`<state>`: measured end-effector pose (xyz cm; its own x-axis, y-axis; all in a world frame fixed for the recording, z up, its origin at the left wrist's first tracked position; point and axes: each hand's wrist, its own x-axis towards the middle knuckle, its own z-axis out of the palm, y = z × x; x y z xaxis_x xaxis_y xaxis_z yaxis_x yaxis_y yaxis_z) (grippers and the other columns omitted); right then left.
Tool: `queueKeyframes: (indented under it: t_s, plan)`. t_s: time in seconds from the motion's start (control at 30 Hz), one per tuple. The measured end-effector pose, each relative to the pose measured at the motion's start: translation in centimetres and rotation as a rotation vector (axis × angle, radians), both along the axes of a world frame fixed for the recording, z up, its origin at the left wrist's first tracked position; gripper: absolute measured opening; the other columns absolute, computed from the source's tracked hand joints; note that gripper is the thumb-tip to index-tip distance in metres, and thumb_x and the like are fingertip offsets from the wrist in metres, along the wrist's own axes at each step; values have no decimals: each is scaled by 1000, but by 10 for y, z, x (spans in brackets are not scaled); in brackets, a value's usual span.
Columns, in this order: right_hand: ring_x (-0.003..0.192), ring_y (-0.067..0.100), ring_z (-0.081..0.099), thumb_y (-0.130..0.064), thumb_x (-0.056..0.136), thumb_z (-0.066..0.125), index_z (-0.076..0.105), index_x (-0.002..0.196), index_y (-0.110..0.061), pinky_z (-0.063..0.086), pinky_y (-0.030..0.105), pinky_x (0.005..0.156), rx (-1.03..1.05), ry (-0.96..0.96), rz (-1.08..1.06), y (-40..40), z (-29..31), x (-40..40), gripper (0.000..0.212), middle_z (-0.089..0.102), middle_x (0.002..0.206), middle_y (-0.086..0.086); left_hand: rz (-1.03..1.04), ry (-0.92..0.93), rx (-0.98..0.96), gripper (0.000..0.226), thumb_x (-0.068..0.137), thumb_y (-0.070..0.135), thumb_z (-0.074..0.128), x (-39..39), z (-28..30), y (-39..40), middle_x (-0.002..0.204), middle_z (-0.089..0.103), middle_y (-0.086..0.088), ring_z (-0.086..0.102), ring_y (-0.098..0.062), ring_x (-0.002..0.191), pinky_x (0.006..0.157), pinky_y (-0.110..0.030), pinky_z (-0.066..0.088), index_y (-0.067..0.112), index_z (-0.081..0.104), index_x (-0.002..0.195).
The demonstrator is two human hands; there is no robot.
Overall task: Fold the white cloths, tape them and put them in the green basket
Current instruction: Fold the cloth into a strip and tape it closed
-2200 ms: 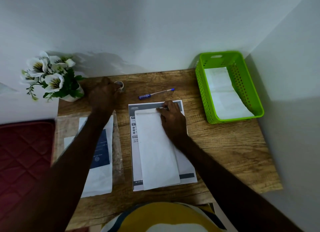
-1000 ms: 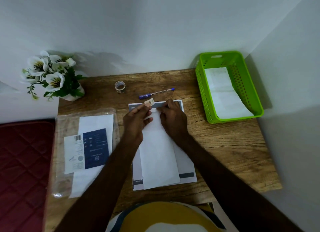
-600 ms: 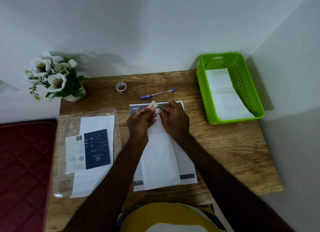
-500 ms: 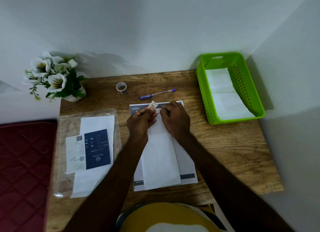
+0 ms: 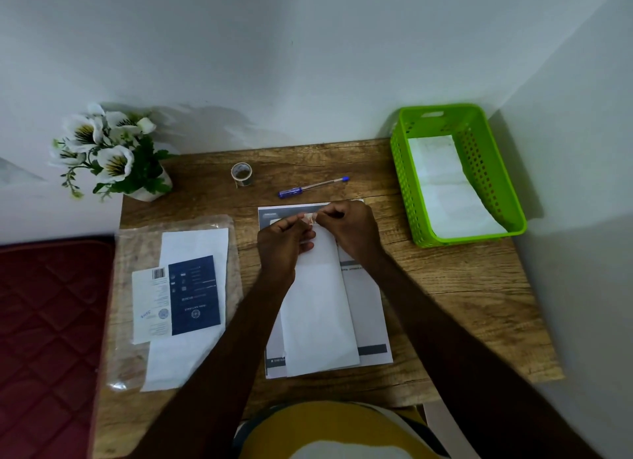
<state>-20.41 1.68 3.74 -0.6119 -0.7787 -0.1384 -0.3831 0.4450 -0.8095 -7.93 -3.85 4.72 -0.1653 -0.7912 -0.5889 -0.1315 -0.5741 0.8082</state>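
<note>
A folded white cloth (image 5: 318,315) lies lengthwise on a printed sheet (image 5: 368,308) in the middle of the wooden desk (image 5: 445,287). At the cloth's far end my left hand (image 5: 282,243) and my right hand (image 5: 352,229) meet, both pinching a small piece of tape (image 5: 310,218) just above the fold. The tape roll (image 5: 241,173) stands behind them. The green basket (image 5: 404,184) at the back right holds one folded white cloth (image 5: 445,188).
A blue pen (image 5: 310,187) lies between the tape roll and my hands. A clear packet with white sheets and a dark blue label (image 5: 181,297) covers the desk's left part. A pot of white flowers (image 5: 109,154) stands at the back left. A dark red cushion (image 5: 44,338) borders the desk's left edge.
My left hand left the tape roll and came to the cloth's far end with a piece of tape. Both hands now hold the tape lower, close to the cloth.
</note>
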Motion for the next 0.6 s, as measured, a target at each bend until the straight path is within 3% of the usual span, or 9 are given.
queueKeyframes:
  t_s: [0.17, 0.33, 0.6]
  plan:
    - [78, 12, 72, -17, 82, 84, 81, 91, -13, 62, 36, 79, 7, -188, -150, 3, 4, 5, 10, 77, 83, -5, -24, -42, -59, 25, 94, 16, 71, -1, -5, 0, 91, 76, 0, 76, -12, 75, 63, -22, 60, 11, 72, 119]
    - [65, 11, 69, -15, 78, 87, 79, 83, -9, 51, 18, 52, -31, -505, -494, 9, 10, 18, 12, 76, 79, 0, -63, -104, -98, 26, 97, 22, 69, -2, -8, 1, 91, 76, 0, 76, -15, 76, 71, -28, 64, 10, 71, 120]
    - [50, 6, 64, -15, 79, 87, 77, 90, -7, 51, 17, 46, 38, -630, -641, 10, 9, 34, 17, 77, 78, 3, -167, -215, -225, 16, 95, 23, 71, -5, -3, 2, 81, 71, 6, 71, -9, 68, 55, -12, 53, 12, 72, 107]
